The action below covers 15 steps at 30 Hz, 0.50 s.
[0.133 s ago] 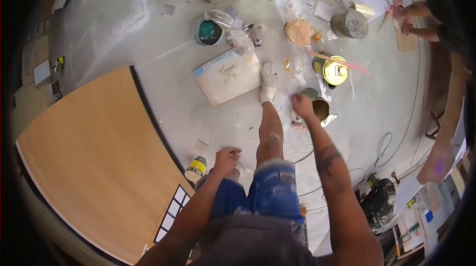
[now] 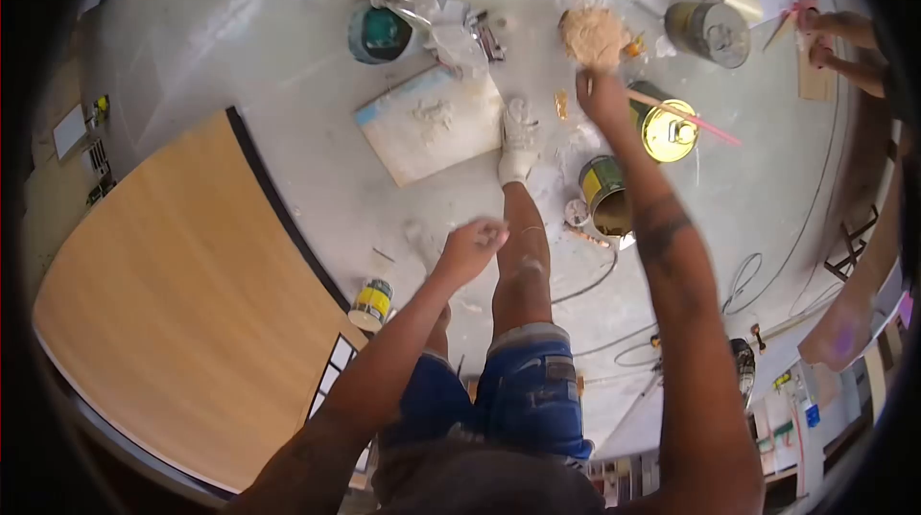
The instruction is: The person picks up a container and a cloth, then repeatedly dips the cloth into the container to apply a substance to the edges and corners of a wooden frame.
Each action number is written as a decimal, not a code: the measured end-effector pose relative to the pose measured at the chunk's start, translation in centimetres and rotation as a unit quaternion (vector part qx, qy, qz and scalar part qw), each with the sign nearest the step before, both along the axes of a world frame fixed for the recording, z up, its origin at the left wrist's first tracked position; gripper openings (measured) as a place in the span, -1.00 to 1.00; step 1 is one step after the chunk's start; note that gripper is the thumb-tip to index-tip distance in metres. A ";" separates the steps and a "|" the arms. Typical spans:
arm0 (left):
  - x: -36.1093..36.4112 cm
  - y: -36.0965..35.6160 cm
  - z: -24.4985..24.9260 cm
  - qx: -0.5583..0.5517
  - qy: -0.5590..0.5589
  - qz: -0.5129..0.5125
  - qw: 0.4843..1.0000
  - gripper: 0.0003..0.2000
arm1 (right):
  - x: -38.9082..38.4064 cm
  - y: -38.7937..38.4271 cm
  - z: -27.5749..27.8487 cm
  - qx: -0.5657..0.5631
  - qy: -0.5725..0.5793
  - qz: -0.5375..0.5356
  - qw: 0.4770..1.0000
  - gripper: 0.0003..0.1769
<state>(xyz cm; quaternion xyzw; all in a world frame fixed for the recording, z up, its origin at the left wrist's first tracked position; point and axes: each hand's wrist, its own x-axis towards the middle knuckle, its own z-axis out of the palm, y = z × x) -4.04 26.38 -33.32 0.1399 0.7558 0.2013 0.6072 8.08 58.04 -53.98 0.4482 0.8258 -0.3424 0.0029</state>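
Note:
My right hand [image 2: 601,98] reaches over the floor, its fingers drawn together just below a beige putty-like mound [image 2: 592,34]. What those fingers hold, if anything, is hidden. Beside that wrist is a yellow-topped can [image 2: 670,131] with a pink-ended stick [image 2: 708,125] lying across it. An opened can [image 2: 602,179] stands nearer to me. My left hand [image 2: 475,248] hovers beside my right shin, fingers curled in; I cannot make out anything in it. My shoe [image 2: 519,136] rests against the edge of a board [image 2: 422,146] with a grey smear of paste on it.
A teal-lined bucket [image 2: 379,34] and crumpled plastic [image 2: 456,50] lie beyond the board. A large wood panel [image 2: 182,314] fills the left, near a small yellow-labelled tub [image 2: 371,304]. Another metal can [image 2: 708,33] stands at right, near another person's hands [image 2: 815,35]. Cables [image 2: 748,280] cross the floor.
My right hand has moved forward from beside the opened can to the mound. My left hand has risen and come right, towards my shin. The view has shifted slightly.

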 end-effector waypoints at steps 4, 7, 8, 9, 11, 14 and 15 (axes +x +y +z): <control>1.3 11.2 -8.7 0.064 -0.025 0.056 0.996 -0.76 | -6.6 14.4 -5.6 0.162 -0.133 0.107 0.972 -0.66; 2.8 14.4 -11.5 0.051 -0.061 0.102 0.992 -0.78 | -10.7 17.8 -8.0 0.084 -0.293 0.187 0.934 -0.57; 3.1 15.0 -12.1 0.044 -0.074 0.110 0.990 -0.79 | -11.6 18.3 -8.9 0.064 -0.346 0.215 0.911 -0.54; 3.3 15.4 -12.4 0.032 -0.080 0.111 0.990 -0.79 | -12.5 18.5 -9.4 0.023 -0.381 0.204 0.902 -0.52; 3.8 15.7 -12.7 0.009 -0.096 0.107 0.990 -0.79 | -13.6 18.4 -10.7 -0.057 -0.451 0.178 0.873 -0.47; 4.1 16.3 -13.0 0.002 -0.095 0.113 0.989 -0.79 | -13.6 18.2 -12.0 -0.046 -0.406 0.141 0.902 -0.47; 4.0 16.5 -13.0 0.000 -0.091 0.117 0.989 -0.78 | -13.6 18.1 -12.3 -0.038 -0.379 0.126 0.916 -0.47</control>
